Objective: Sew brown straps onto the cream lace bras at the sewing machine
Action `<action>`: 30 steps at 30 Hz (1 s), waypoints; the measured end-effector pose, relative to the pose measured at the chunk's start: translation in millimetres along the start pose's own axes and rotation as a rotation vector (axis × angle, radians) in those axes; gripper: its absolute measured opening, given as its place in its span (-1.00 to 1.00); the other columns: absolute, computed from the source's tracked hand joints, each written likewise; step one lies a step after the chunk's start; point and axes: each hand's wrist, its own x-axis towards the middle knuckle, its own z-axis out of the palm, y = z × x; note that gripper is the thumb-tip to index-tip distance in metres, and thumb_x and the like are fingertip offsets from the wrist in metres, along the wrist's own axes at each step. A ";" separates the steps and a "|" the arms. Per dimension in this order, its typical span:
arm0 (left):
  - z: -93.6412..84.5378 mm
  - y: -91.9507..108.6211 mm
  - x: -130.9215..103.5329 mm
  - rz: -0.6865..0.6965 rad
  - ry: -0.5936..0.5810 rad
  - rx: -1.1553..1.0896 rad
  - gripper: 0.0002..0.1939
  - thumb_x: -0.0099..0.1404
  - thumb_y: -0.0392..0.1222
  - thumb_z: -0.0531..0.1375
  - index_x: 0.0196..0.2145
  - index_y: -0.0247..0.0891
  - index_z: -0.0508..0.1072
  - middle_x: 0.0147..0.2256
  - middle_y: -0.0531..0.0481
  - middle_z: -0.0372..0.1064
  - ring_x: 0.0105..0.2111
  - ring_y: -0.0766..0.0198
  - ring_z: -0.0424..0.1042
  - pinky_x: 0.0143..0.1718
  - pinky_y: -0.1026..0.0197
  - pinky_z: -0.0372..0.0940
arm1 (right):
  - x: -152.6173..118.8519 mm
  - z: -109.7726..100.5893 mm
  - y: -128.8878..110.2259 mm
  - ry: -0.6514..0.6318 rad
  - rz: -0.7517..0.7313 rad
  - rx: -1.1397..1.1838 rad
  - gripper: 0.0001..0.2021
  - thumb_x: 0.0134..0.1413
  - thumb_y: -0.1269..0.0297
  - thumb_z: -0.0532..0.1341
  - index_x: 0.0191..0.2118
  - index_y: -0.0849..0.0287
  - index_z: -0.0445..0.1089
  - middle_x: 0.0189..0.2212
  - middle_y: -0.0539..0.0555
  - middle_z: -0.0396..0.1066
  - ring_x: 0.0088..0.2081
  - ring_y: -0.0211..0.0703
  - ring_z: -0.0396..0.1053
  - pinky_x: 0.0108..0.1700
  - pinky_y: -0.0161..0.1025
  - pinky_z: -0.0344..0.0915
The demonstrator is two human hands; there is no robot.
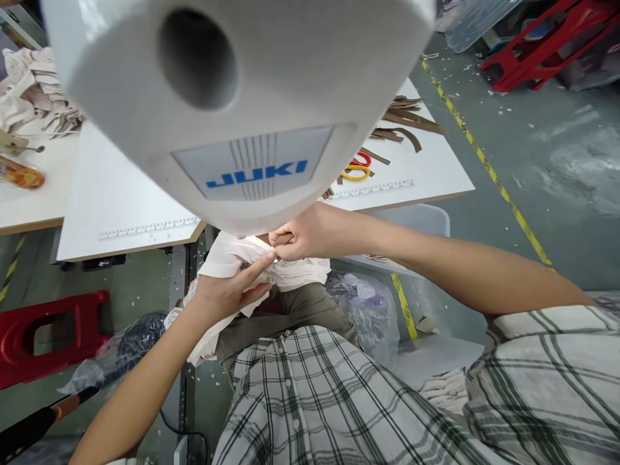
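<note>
A white piece of cloth (pixel 220 261) hangs over my lap, below the head of a sewing machine (pixel 271 84) marked JUKI. My left hand (pixel 230 294) holds the cloth from the left, index finger stretched along it and the fold gripped under the fingers. From the right, my right hand (pixel 303 239) is curled shut at the cloth's upper edge, its fingertips pinching there. The two hands' fingertips nearly meet. The machine head hides the needle area, and part of the cloth lies behind my hands.
Brown fabric strips (pixel 411 119) and scissors with red and yellow handles (pixel 356 171) lie on the white table (pixel 130 187). Left are a cloth pile (pixel 41 97), an orange bottle (pixel 19 173) and a red stool (pixel 53 336). A clear plastic bin (pixel 431 219) stands at right under the table.
</note>
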 end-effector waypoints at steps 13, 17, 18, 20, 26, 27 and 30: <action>-14.8 52.9 17.8 -0.346 -0.067 0.099 -0.37 0.36 -0.06 0.19 0.34 -0.08 0.18 -0.17 -0.13 0.55 -0.21 0.09 0.52 -0.19 0.19 0.37 | -8.1 45.0 38.2 0.548 -0.252 0.100 -0.91 0.16 0.37 0.27 -0.30 0.10 0.55 -0.21 0.06 0.48 -0.09 -0.09 0.39 0.05 -0.08 0.25; -16.2 60.2 22.7 -0.382 -0.112 0.139 -0.40 0.37 -0.08 0.17 0.33 -0.06 0.19 -0.22 -0.12 0.54 -0.32 0.14 0.51 -0.32 0.23 0.34 | -10.5 45.6 37.8 0.555 -0.268 0.099 -0.91 0.19 0.36 0.27 -0.27 0.11 0.55 -0.20 0.07 0.49 -0.07 -0.09 0.40 0.07 -0.07 0.26; -17.2 61.8 24.2 -0.389 -0.114 0.140 -0.41 0.37 -0.08 0.17 0.32 -0.07 0.21 -0.23 -0.12 0.54 -0.33 0.15 0.51 -0.36 0.24 0.32 | -11.8 48.9 39.3 0.587 -0.281 0.078 -0.90 0.21 0.34 0.25 -0.23 0.11 0.54 -0.18 0.08 0.49 -0.05 -0.09 0.39 0.06 -0.07 0.28; -20.2 64.1 26.6 -0.400 -0.110 0.137 -0.44 0.37 -0.08 0.16 0.30 -0.08 0.25 -0.25 -0.12 0.54 -0.36 0.17 0.50 -0.43 0.26 0.27 | -13.7 57.7 44.3 0.666 -0.340 0.014 -0.85 0.26 0.35 0.19 -0.15 0.10 0.51 -0.14 0.11 0.48 -0.03 -0.09 0.38 0.01 -0.09 0.31; -32.0 48.6 20.5 -0.349 -0.147 -0.077 -0.48 0.40 -0.08 0.14 0.28 -0.14 0.27 -0.29 -0.03 0.56 -0.46 0.30 0.47 -0.51 0.34 0.20 | -9.8 68.6 55.1 0.852 -0.528 -0.262 -0.78 0.23 0.45 0.16 -0.20 -0.04 0.50 -0.22 -0.03 0.55 -0.10 -0.15 0.40 -0.06 -0.12 0.31; -33.0 42.8 18.5 -0.304 -0.153 -0.110 -0.48 0.40 -0.10 0.14 0.28 -0.13 0.27 -0.27 -0.03 0.57 -0.44 0.31 0.48 -0.47 0.35 0.23 | -9.5 67.2 54.3 0.865 -0.530 -0.294 -0.79 0.22 0.43 0.19 -0.22 -0.04 0.51 -0.26 -0.05 0.55 -0.11 -0.15 0.40 -0.07 -0.13 0.30; -33.1 28.6 16.4 -0.205 -0.144 -0.077 -0.51 0.40 -0.17 0.15 0.26 -0.05 0.30 -0.22 -0.02 0.56 -0.34 0.28 0.51 -0.36 0.33 0.28 | -13.3 65.2 50.0 0.876 -0.487 -0.309 -0.80 0.22 0.43 0.19 -0.24 -0.03 0.52 -0.30 -0.02 0.53 -0.15 -0.14 0.38 -0.09 -0.13 0.28</action>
